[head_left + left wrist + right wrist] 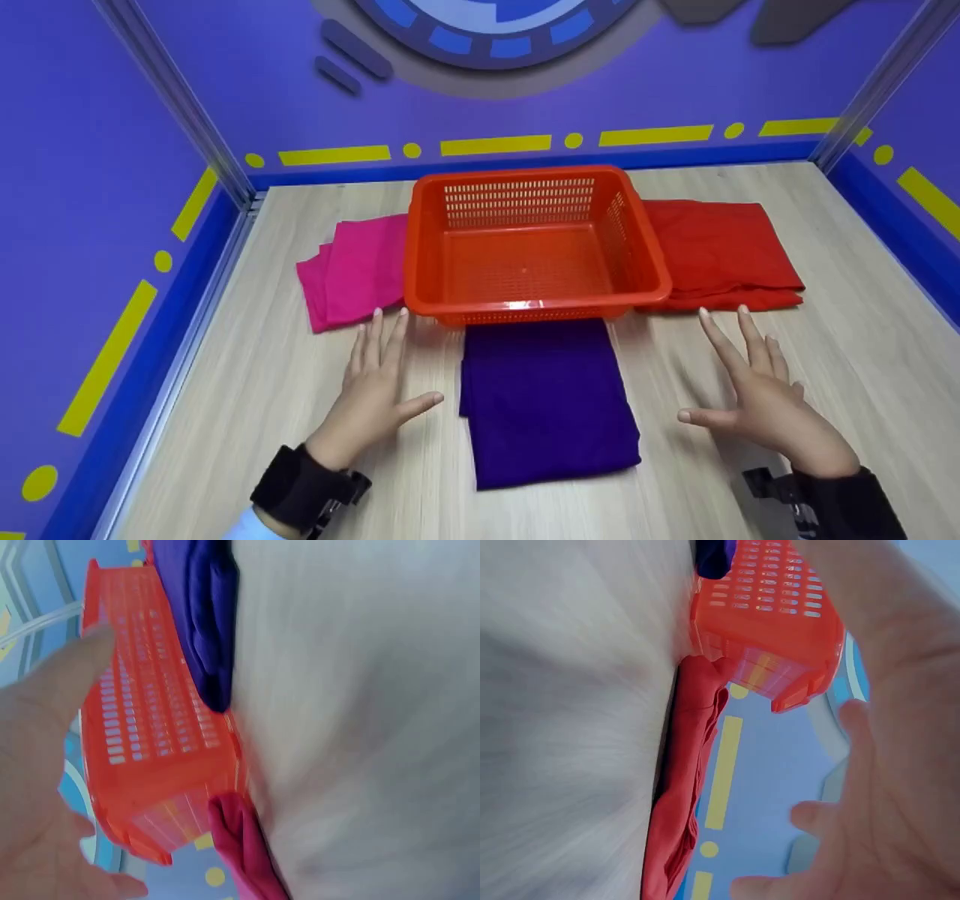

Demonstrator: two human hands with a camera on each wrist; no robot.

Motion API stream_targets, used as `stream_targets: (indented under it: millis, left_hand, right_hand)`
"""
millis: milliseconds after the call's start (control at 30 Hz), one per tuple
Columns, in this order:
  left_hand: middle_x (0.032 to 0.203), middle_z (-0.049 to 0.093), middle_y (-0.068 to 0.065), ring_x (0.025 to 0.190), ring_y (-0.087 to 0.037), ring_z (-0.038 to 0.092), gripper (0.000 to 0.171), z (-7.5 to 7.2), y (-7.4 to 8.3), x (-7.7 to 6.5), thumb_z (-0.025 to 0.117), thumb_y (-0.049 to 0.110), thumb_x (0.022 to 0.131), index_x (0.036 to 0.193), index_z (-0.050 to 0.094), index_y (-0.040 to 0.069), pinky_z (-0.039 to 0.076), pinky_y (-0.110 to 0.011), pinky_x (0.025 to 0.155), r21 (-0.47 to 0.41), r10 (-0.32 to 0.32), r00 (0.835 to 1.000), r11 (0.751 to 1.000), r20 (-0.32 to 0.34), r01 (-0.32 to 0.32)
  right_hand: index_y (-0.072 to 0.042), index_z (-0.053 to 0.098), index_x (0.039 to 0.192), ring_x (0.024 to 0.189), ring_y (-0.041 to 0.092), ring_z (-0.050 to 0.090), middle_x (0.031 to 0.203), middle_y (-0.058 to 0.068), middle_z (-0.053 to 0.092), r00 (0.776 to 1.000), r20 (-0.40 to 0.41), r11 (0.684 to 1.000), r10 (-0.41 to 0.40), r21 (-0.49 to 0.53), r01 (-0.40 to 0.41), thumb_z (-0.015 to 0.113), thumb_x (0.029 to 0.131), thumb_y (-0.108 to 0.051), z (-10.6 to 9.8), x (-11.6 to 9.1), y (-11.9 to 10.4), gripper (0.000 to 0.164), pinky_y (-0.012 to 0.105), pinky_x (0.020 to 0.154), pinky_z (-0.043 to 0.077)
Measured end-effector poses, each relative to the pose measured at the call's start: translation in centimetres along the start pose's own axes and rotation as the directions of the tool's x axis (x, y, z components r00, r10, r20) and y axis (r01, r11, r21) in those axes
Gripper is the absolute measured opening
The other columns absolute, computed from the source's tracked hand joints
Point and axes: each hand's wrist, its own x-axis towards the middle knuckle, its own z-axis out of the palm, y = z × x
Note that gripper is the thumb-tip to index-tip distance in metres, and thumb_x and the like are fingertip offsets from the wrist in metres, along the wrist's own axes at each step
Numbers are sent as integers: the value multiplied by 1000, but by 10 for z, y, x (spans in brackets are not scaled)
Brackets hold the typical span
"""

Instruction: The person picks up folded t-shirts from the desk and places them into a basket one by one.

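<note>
An orange-red plastic basket (525, 262) with slotted walls stands at the middle of the table, nothing inside it. In front of it lies a folded dark purple cloth (551, 405). A folded pink cloth (360, 274) is at the basket's left, and a folded red cloth (720, 255) at its right. My left hand (371, 397) hovers with spread fingers between the pink and purple cloths, holding nothing. On the other side, my right hand (761, 397) is spread too, just short of the red cloth. Both wrist views show the basket's slotted side (142, 690) beyond the fingers.
The wooden table (247, 420) is enclosed by blue-purple panels (525, 112) with yellow markings at the back and sides. Metal posts (180, 105) stand at the corners. Each wrist wears a black strap (296, 487) with a small camera mount.
</note>
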Motion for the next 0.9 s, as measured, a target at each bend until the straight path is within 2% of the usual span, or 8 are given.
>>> stream_targets:
  millis: [133,233,300,433,533,633,733,900]
  left_hand:
    - [163,9,-32,148,-53,14,110,6,4,1,82,34,86,161,9,3,24,-69,114,-154,31,997,987,-70,-41]
    - [164,9,-29,150,-47,15,106,10,9,1,79,30,90,161,6,2,24,-63,117,-321,1,999,947,-53,-18]
    - [163,8,-30,148,-48,20,104,13,13,1,77,26,91,162,3,3,28,-62,115,-454,-38,999,890,-1,34]
    - [162,13,-33,142,-52,32,98,21,20,-1,72,19,94,162,3,4,39,-59,110,-658,-129,979,725,160,203]
    - [159,19,-35,139,-50,39,92,27,23,-3,68,17,96,161,4,0,46,-56,105,-729,-162,947,606,278,318]
    - [157,23,-37,138,-48,41,88,32,25,-3,64,18,98,159,5,-3,48,-53,104,-757,-159,920,526,359,387]
    - [155,25,-39,139,-47,40,84,36,26,-3,61,17,98,157,6,-9,45,-53,107,-774,-142,908,480,395,412]
    - [155,22,-41,142,-46,35,82,41,26,-2,58,15,98,155,7,-13,42,-50,111,-821,-114,896,363,430,441]
  right_hand:
    - [-30,1,164,138,71,1,166,17,-20,991,-112,991,-79,97,90,94,71,-34,2,2,-1,133,92,90,12]
    - [-28,-2,164,143,64,2,166,17,-18,985,-134,975,-110,176,133,94,72,-26,4,5,-4,133,89,93,18]
    - [-28,-5,164,145,61,3,166,19,-17,986,-115,960,-121,240,146,93,74,-23,7,6,-7,133,87,93,24]
    - [-30,-8,163,140,64,19,164,25,-14,991,-37,898,-127,420,131,87,81,-15,14,8,-12,127,78,94,38]
    - [-30,-7,164,134,63,35,164,27,-7,994,59,810,-86,585,36,79,89,-12,20,12,-17,115,64,92,50]
    - [-22,-3,164,129,54,48,164,30,3,984,170,685,-56,723,-86,71,95,-12,26,16,-22,102,53,89,56]
    - [-11,-2,163,126,45,54,160,36,11,956,283,542,-83,818,-195,62,100,-12,33,20,-25,89,52,91,56]
    - [3,1,159,117,27,61,155,31,33,908,399,424,-128,850,-313,54,104,-16,44,27,-25,79,51,93,55]
